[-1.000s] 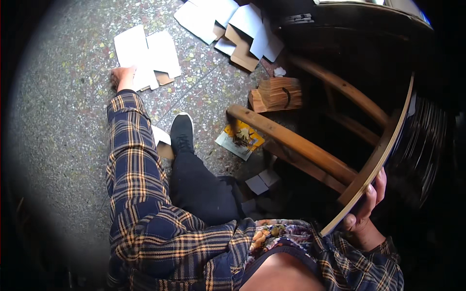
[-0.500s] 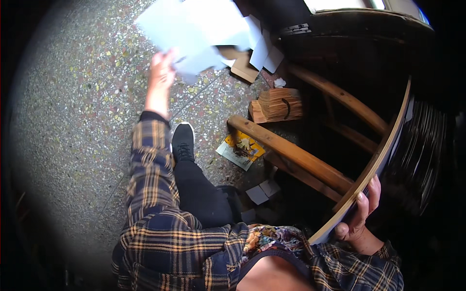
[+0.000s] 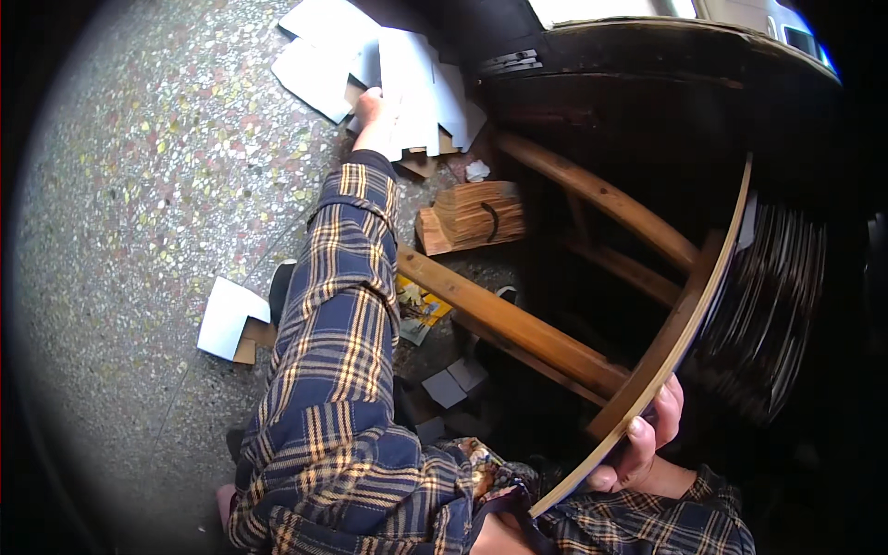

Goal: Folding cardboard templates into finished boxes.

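Note:
My left hand (image 3: 374, 113) is stretched far forward to a loose pile of white cardboard pieces (image 3: 407, 79) on the floor. Its thumb shows on top, and the fingers appear closed round a cardboard edge, partly hidden. My right hand (image 3: 652, 435) grips the curved rim of a wooden board (image 3: 698, 324) at the lower right, fingertips over its edge. Wooden legs (image 3: 518, 319) run from this board toward the left, like a table or stool tipped on its side. Another white cardboard piece (image 3: 231, 316) lies on the floor left of my left sleeve.
A split wood block (image 3: 476, 217) lies beyond the nearer leg, with a crumpled white scrap (image 3: 477, 171) above it. A yellow packet (image 3: 421, 310) is partly behind my sleeve. Small grey-white cards (image 3: 453, 381) lie nearer. A thick stack of thin sheets (image 3: 772, 305) stands right of the board.
My left hand has moved right and slightly nearer, and the cardboard it swung is now at the pile. A cardboard piece shows at the left floor. My right hand keeps hold of the board.

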Demonstrator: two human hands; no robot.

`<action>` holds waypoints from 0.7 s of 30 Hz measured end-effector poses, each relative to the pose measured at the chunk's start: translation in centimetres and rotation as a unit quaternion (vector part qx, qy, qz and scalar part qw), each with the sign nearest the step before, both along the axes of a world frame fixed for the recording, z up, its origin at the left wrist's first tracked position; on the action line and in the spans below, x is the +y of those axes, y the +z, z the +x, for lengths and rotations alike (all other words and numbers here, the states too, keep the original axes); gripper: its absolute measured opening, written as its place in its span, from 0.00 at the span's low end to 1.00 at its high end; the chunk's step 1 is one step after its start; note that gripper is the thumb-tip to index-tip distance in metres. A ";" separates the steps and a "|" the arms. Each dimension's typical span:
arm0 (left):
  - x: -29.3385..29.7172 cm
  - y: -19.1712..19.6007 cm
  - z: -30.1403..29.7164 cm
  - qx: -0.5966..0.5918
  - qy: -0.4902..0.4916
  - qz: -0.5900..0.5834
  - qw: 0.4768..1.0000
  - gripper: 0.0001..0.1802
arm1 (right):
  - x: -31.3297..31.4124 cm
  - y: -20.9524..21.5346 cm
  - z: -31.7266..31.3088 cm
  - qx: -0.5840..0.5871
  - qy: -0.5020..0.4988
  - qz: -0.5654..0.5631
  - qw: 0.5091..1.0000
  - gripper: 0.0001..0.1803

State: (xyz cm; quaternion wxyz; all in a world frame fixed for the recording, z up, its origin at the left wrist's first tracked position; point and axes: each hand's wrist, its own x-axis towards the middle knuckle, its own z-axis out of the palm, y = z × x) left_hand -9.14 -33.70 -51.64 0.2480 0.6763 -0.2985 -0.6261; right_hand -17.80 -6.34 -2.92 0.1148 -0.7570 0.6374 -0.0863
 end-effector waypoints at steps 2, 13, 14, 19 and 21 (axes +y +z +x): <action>-1.4 -1.2 2.4 -0.040 0.006 -0.173 0.984 0.13 | -0.4 1.1 1.4 -0.009 0.008 -0.015 1.000 0.30; -5.9 -2.4 17.1 -0.052 0.331 -0.116 0.935 0.18 | -1.0 1.4 1.6 -0.008 0.009 -0.032 0.999 0.29; -5.1 -2.2 15.3 -0.052 0.326 -0.106 0.938 0.18 | -0.9 0.5 1.3 -0.007 0.004 -0.024 1.000 0.29; -4.9 -0.4 10.2 -0.120 0.392 0.040 0.911 0.17 | -0.4 0.2 1.3 0.024 -0.007 -0.029 0.999 0.29; -5.1 -0.7 10.6 -0.044 0.391 0.020 0.919 0.16 | -0.4 0.2 1.4 0.017 -0.012 -0.033 0.999 0.29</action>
